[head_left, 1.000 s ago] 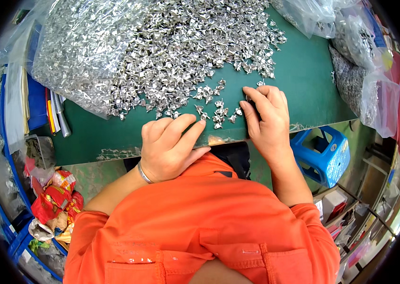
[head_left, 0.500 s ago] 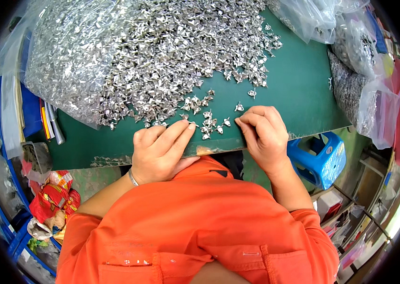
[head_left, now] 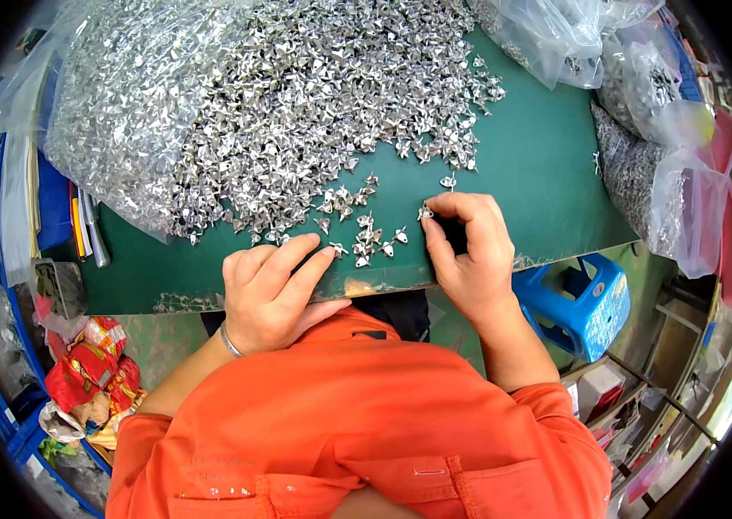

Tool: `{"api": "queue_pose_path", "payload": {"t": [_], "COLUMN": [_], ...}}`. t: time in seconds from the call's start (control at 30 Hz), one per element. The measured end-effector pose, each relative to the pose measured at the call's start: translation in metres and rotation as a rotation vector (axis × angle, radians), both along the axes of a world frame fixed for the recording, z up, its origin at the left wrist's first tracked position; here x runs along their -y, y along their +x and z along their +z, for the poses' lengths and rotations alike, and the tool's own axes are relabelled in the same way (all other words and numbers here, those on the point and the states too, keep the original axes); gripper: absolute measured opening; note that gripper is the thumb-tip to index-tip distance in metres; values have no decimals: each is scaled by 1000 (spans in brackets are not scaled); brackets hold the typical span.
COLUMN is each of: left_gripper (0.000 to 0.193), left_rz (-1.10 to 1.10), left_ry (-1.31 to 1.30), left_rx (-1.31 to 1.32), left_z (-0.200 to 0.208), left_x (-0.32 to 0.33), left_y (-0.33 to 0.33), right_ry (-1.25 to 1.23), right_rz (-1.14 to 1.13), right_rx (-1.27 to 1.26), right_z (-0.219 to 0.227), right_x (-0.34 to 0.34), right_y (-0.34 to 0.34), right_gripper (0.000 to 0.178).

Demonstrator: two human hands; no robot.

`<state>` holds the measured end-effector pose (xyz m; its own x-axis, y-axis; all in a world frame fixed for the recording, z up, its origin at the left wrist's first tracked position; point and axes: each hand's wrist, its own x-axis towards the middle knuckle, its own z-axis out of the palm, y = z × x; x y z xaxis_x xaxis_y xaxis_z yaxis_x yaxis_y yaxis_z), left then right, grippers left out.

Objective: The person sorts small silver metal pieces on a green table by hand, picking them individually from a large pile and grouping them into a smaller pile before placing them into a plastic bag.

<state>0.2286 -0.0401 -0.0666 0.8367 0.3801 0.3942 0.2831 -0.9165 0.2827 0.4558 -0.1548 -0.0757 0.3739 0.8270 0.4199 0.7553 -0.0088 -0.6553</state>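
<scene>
A large heap of small shiny metal parts (head_left: 297, 112) covers the far middle of the green table (head_left: 548, 164). Close to the front edge lies a small loose cluster of the same parts (head_left: 368, 240). Just left of that cluster, my left hand (head_left: 271, 290) rests with its fingers spread, the index fingertip by one small metal part (head_left: 338, 250). Between thumb and index finger, my right hand (head_left: 474, 251) pinches a single small metal part (head_left: 425, 212). Another loose part (head_left: 447, 182) lies just beyond those fingertips.
A clear plastic bag (head_left: 124, 112) full of parts lies at the left of the heap. Filled bags (head_left: 634, 164) stand at the right. Pens (head_left: 89, 225) lie at the left edge. A blue stool (head_left: 578, 303) stands below on the right, red packets (head_left: 93, 368) on the left.
My right hand has shifted slightly left, and a small metal part now shows in its pinch. My left hand has drawn back a little from the cluster, its fingers spread wider.
</scene>
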Motion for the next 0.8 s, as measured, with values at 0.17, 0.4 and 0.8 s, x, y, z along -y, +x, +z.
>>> {"api": "queue_pose_path", "payload": {"t": [0.17,0.4,0.8], "left_gripper": [54,55,61], "left_rz": [5,-35,-49], "left_ry": [-23,-104,-169], "left_rx": [26,41,15], "left_z": [1,5,-3], "left_x": [1,-1,0], "left_y": [4,2,-6], "right_ry": [15,56,34], "right_rz": [-16,-125,-144], "right_rx": [5,97,207], "right_z": [0,9,-1], "right_x": [3,-6,-12], "right_y": [2,6,6], "right_gripper": [32,28,14]}}
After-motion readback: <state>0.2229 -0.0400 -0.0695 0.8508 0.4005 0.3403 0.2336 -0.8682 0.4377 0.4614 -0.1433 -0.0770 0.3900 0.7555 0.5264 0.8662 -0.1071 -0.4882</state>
